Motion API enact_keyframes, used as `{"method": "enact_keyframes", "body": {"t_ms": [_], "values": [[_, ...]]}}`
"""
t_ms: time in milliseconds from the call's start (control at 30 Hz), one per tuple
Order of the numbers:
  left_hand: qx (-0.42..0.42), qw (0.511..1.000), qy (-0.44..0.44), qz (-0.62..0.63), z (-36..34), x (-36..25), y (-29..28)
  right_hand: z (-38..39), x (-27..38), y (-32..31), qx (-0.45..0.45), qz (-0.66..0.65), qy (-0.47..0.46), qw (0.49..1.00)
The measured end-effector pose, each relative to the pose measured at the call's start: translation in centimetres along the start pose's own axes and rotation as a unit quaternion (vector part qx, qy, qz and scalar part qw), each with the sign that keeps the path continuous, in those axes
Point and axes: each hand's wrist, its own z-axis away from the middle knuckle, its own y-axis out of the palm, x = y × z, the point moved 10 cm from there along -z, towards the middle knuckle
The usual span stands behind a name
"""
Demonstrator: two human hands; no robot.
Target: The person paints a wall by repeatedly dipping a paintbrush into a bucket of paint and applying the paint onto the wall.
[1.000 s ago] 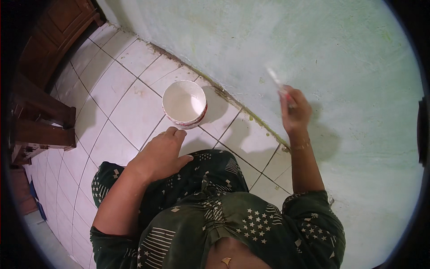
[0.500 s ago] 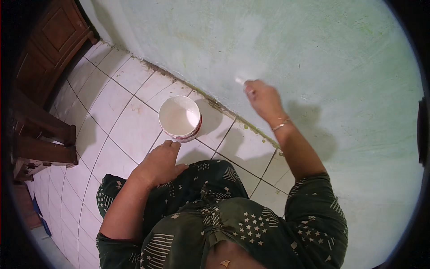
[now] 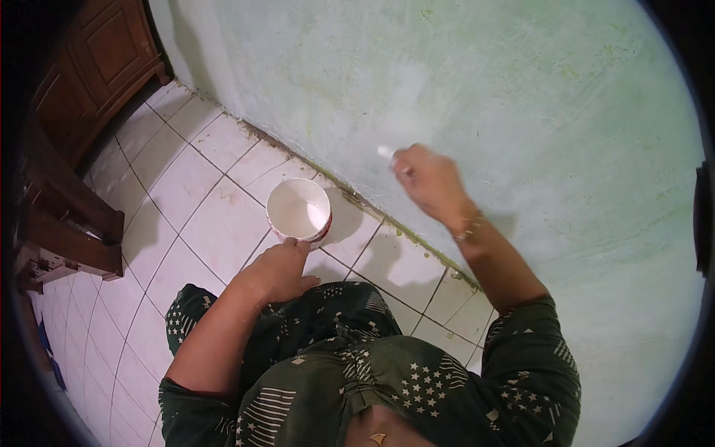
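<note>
A blurred, white-tipped tool (image 3: 386,152) juts from the clenched right hand (image 3: 428,180). A white, red-marked bucket (image 3: 298,208) stands near the edge of the tiled floor (image 3: 223,223), by the loosely spread left hand (image 3: 281,270).

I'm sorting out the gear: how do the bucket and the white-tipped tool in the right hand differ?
The bucket stands upright on the tiled floor; the white-tipped tool is gripped in the right hand, off the floor. The bucket is larger than the tool's visible part. The bucket shows sharply; the tool is blurred and partly hidden by the hand. Both show white.
</note>
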Motion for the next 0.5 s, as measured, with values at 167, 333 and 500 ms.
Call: {"method": "enact_keyframes", "body": {"t_ms": [167, 333, 500], "values": [[0.012, 1.0, -0.026, -0.01, 0.2, 1.2, -0.3, -3.6, -3.7, 1.7, 0.003, 0.032, -0.009, 0.999], [-0.005, 1.0, -0.015, -0.01, 0.7, 1.4, -0.9, -6.3, 1.2, -13.5, -0.193, -0.041, -0.055, 0.979], [-0.002, 1.0, 0.012, 0.006, 1.2, -0.3, -1.6, -1.1, 12.6, -20.0, -0.358, 0.181, -0.268, 0.876]]}}
